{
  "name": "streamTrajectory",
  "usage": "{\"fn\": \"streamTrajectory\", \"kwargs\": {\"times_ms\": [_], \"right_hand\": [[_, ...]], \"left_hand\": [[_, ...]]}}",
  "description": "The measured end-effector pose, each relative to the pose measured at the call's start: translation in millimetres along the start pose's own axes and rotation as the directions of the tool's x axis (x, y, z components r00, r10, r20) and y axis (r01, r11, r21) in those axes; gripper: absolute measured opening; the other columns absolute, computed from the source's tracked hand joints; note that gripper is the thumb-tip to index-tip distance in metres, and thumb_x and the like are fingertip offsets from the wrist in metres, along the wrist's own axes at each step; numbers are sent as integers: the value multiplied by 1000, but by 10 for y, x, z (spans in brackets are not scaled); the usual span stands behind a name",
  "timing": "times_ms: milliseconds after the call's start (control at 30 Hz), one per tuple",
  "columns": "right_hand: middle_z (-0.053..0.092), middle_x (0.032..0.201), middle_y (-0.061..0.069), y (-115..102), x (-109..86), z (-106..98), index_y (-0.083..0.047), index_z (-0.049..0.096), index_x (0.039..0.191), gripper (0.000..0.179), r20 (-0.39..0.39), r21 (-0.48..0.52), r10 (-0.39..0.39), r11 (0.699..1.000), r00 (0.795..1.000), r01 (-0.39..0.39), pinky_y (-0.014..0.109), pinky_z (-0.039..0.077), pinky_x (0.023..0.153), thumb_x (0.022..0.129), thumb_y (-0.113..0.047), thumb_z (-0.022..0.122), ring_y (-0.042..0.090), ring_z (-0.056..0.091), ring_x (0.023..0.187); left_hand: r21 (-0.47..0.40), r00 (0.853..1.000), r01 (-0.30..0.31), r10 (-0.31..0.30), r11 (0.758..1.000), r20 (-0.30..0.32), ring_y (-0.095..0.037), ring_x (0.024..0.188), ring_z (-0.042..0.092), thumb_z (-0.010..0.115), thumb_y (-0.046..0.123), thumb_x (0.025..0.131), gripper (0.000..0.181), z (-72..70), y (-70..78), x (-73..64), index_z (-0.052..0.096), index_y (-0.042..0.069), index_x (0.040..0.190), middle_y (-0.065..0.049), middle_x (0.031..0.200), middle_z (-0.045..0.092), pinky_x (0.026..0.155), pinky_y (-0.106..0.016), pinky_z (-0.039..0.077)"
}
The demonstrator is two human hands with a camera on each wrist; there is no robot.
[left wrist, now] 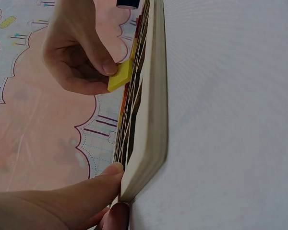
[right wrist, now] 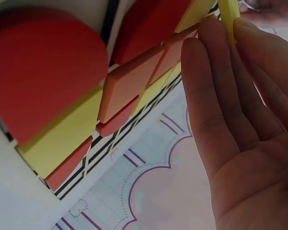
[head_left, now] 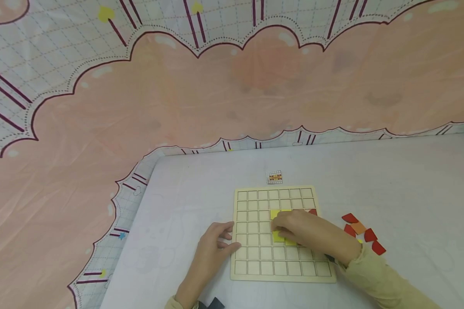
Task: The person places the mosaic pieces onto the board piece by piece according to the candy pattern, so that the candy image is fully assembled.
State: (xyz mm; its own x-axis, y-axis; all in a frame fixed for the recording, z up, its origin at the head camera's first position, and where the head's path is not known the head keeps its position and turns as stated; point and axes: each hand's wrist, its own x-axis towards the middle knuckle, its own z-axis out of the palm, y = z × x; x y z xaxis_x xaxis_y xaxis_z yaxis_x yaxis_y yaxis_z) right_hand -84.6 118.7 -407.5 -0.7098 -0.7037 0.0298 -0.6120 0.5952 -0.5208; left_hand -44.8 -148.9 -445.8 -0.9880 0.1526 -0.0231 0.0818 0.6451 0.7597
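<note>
A pale wooden grid board (head_left: 247, 254) lies on the white table. My left hand (head_left: 216, 242) holds its left edge, the thumb (left wrist: 113, 169) on the rim in the left wrist view. Over the middle squares, my right hand (head_left: 303, 227) pinches a yellow tile (left wrist: 120, 76) between thumb and fingers, tilted close above the board. Yellow tiles (head_left: 278, 237) sit in the grid beside the fingers, partly hidden by the hand. In the right wrist view, rounded red pieces (right wrist: 48, 72), orange tiles (right wrist: 129, 81) and yellow ones (right wrist: 62, 136) fill neighbouring squares.
Right of the board lie several loose red pieces (head_left: 370, 234) and an orange tile (head_left: 358, 227), with a bit of yellow by the right wrist. A small printed pattern card (head_left: 274, 177) lies behind the board. A patterned pink cloth (head_left: 201, 98) hangs beyond the table.
</note>
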Motion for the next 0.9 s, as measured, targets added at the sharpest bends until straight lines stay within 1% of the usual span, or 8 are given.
{"fn": "streamTrajectory", "kwargs": {"times_ms": [267, 467, 633, 733, 900], "right_hand": [[49, 72, -13, -7, 23, 33, -20, 63, 81, 17, -3, -39, 14, 999, 1000, -14, 16, 44, 62, 92, -8, 69, 4, 46, 68], [39, 67, -11, -5, 19, 44, -20, 57, 74, 24, -18, -71, -18, 997, 1000, 17, 17, 38, 59, 89, -8, 72, 5, 41, 65], [39, 69, -11, 8, 17, 57, -19, 57, 75, 23, -28, -88, -50, 995, 998, 48, 17, 37, 60, 88, -7, 72, 4, 40, 66], [39, 70, -11, 14, 14, 62, -20, 57, 76, 22, -26, -91, -53, 995, 998, 51, 17, 37, 61, 88, -11, 74, 4, 40, 67], [39, 71, -11, 13, 1, 64, -20, 56, 77, 24, -2, -99, -58, 993, 998, 58, 18, 38, 62, 85, -18, 78, 4, 40, 69]], "left_hand": [[-7, 1000, -5, 5, 1000, 3, -16, 96, 61, 81, 13, 82, 52, -2, 4, 0, 61, 4, 128, -2, 109, 61, 77, -18, 58], [-4, 1000, 0, 0, 1000, 6, -16, 97, 61, 81, 14, 82, 52, -4, 9, -1, 61, 4, 128, -2, 109, 61, 77, -18, 58], [-2, 1000, 4, -4, 1000, 8, -16, 97, 61, 81, 13, 82, 52, -4, 5, 5, 61, 4, 128, -2, 109, 61, 77, -18, 58], [-6, 1000, 6, -6, 1000, 8, -16, 97, 61, 81, 13, 82, 52, -3, 3, 9, 61, 4, 129, -2, 109, 61, 77, -18, 58], [-11, 1000, 8, -8, 1000, 9, -16, 97, 61, 81, 13, 82, 52, -4, 1, 6, 61, 4, 129, -2, 108, 60, 77, -18, 58]]}}
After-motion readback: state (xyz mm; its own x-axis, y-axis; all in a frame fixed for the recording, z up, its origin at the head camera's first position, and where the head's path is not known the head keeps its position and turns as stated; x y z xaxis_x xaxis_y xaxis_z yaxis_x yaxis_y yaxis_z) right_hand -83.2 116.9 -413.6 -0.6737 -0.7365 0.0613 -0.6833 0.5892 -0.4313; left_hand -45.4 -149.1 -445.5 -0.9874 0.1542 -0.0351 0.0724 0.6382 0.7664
